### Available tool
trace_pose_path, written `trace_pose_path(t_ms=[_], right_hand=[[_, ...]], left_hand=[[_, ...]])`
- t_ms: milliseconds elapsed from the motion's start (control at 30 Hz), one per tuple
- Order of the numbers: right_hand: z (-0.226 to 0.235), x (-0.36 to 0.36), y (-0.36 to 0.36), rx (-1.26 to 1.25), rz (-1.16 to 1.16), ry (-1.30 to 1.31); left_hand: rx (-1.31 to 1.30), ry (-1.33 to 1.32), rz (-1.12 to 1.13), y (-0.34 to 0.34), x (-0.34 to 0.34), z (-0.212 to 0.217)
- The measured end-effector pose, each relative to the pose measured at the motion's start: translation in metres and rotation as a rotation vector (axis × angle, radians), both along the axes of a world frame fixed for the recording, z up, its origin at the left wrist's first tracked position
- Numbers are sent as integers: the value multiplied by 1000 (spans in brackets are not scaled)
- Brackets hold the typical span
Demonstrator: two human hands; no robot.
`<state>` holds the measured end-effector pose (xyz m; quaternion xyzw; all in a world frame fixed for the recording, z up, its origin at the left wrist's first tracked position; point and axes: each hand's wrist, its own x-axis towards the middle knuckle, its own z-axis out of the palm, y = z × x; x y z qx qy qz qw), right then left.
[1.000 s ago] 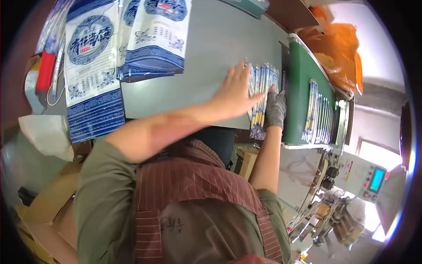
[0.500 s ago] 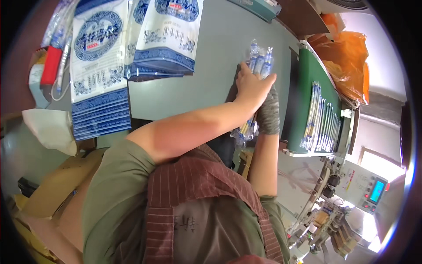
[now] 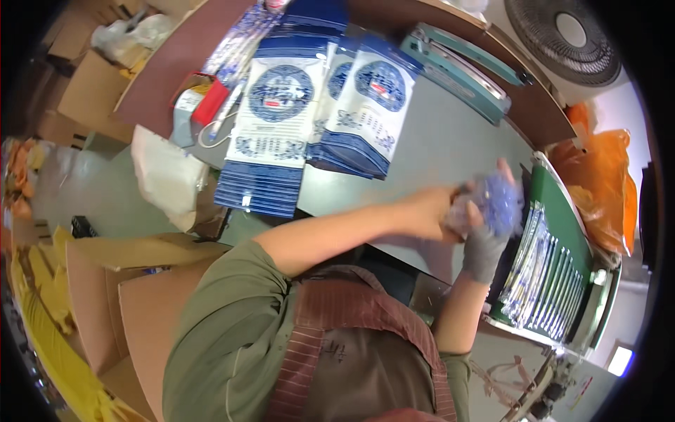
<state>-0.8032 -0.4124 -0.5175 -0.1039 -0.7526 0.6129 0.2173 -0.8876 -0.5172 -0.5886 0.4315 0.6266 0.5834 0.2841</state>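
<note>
A bundle of wrapped chopsticks (image 3: 500,202) in clear plastic with blue print is between my hands, end toward me and blurred by motion. My right hand (image 3: 484,246), in a grey fingerless glove, is closed around it from below right. My left hand (image 3: 425,213), bare, is closed at the bundle's left side, its fingertips partly hidden. To the left on the grey table (image 3: 450,133) lie a stack of white and blue printed plastic bags (image 3: 278,133) and a second stack of such bags (image 3: 369,105).
At right, a green conveyor belt (image 3: 562,211) carries a row of wrapped chopsticks (image 3: 548,281). A teal long-armed device (image 3: 457,74) stands at the table's back, a fan (image 3: 566,35) beyond it. A red box (image 3: 204,102) sits at left, above an open cardboard box (image 3: 148,295).
Both hands have drawn the bundle nearer and tilted it, so its end now faces me. The view has turned and shifted left, showing more of the boxes and the fan.
</note>
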Motion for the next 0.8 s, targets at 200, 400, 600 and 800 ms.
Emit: trace_pose_path(t_ms=[200,400,600,800], right_hand=[[-8,13,-15,-270,73,171],[-88,22,-16,-730,366,-326],[-67,12,-44,-728,371,-335],[-65,4,-47,-695,346,-312]], left_hand=[[6,-761,-252,-64,80,-4],[-215,166,506,-164,52,-14],[-482,658,917,-284,-54,-41],[-582,577,721,-289,-77,-18]])
